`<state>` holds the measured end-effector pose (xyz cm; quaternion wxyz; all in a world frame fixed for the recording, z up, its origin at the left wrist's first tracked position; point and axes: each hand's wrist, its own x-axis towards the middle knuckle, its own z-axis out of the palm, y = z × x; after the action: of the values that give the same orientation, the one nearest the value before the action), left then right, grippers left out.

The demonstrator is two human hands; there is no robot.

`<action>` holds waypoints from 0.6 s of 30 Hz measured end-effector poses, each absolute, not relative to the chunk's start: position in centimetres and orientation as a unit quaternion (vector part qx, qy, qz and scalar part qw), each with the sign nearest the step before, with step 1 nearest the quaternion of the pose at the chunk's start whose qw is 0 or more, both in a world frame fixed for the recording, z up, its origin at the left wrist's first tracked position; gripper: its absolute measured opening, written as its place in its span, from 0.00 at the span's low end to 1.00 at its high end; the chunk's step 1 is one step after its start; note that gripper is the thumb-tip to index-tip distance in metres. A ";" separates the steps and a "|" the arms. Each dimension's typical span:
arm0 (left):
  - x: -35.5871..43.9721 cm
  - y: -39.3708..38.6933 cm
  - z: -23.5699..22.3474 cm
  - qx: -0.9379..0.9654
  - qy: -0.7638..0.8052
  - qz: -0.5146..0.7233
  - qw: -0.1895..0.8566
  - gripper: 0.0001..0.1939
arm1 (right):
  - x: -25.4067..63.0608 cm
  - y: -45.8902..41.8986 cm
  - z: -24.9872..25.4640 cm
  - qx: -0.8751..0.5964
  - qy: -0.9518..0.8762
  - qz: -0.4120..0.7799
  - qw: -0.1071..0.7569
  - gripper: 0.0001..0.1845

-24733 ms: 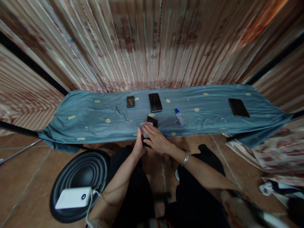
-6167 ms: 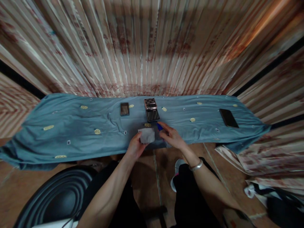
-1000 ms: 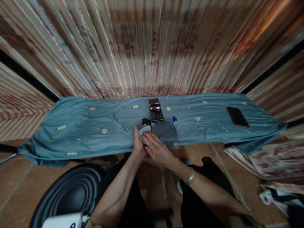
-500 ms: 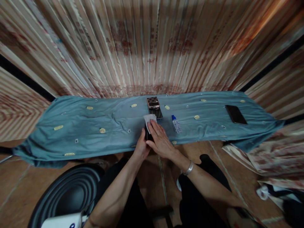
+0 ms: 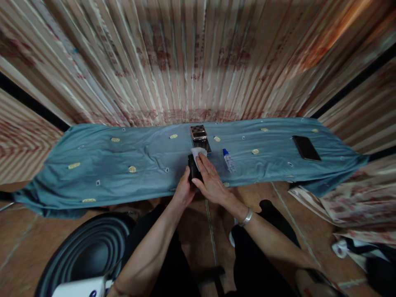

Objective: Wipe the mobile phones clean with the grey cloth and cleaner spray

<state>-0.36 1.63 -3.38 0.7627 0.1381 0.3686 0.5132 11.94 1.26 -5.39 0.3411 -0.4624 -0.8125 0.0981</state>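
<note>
My left hand [image 5: 185, 189] is wrapped around the near left side of a black phone [image 5: 194, 171], held just over the table's near edge. My right hand [image 5: 212, 179] presses a folded white wipe [image 5: 198, 154] onto the phone's top face, its fingers lying over the wipe. The wipe's far edge sticks out past the fingertips. Just beyond the hands lie a small box with a brown checkered lid [image 5: 198, 131] and a dark glossy slab [image 5: 203, 145]. To the right, a clear bottle with a blue cap [image 5: 229, 161] lies on the cloth.
A teal cloth with yellow prints [image 5: 148, 165] covers the long table. A dark flat tablet or phone [image 5: 306, 147] lies at the right. Striped curtains [image 5: 185, 62] hang behind. Below left stands a round black ribbed tub or stool [image 5: 93, 251], with a white device [image 5: 80, 287] by it.
My right hand and the wipe have slid slightly right across the phone, and more of its black face now shows. My left hand keeps its hold.
</note>
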 end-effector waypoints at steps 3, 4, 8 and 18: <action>-0.3 1.6 -3.5 0.147 0.358 0.518 0.763 0.18 | 12.0 1.2 -5.2 -0.461 -0.811 0.109 0.345 0.42; -0.3 1.6 -3.6 0.148 0.356 0.521 0.761 0.17 | 11.9 1.1 -5.2 -0.458 -0.812 0.112 0.345 0.41; -0.6 1.9 -3.5 0.127 0.372 0.543 0.742 0.12 | 11.4 0.4 -5.4 -0.428 -0.829 0.115 0.342 0.40; -2.4 3.8 -3.7 0.084 0.425 0.537 0.724 0.20 | 9.3 -2.4 -6.9 -0.357 -0.868 0.103 0.330 0.43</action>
<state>-2.41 3.84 -3.73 0.7238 0.0843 0.4254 0.5367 9.26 -2.37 -6.88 0.3299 -0.3568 -0.8679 0.1033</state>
